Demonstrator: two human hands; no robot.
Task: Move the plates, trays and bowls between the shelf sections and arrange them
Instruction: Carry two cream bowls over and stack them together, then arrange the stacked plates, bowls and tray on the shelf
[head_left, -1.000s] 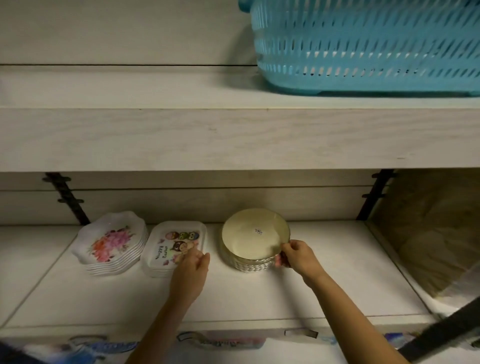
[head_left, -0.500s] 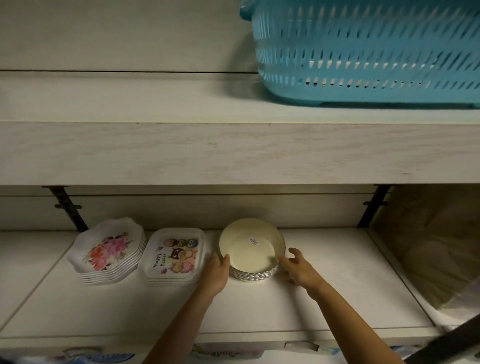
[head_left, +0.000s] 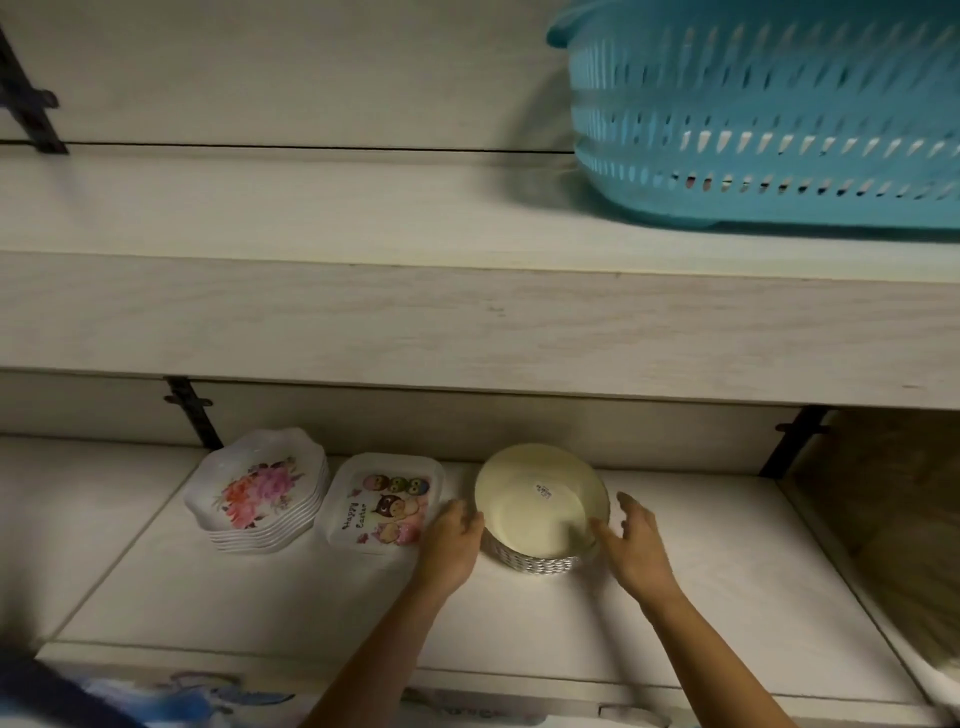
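Flanking the bowls (head_left: 540, 512), left hand (head_left: 451, 545) and right hand (head_left: 638, 548) show fingers apart; contact blurred.

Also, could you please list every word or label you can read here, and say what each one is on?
"Happy Easter": printed on the top owl tray.
Sticker inside the cream bowl: print too small to read.
Blue packaging at the bottom edge: blurred, nothing readable.

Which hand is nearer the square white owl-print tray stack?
Left. The left hand is at the right front corner of the owl-print tray stack; the right hand is beyond the cream round bowl.
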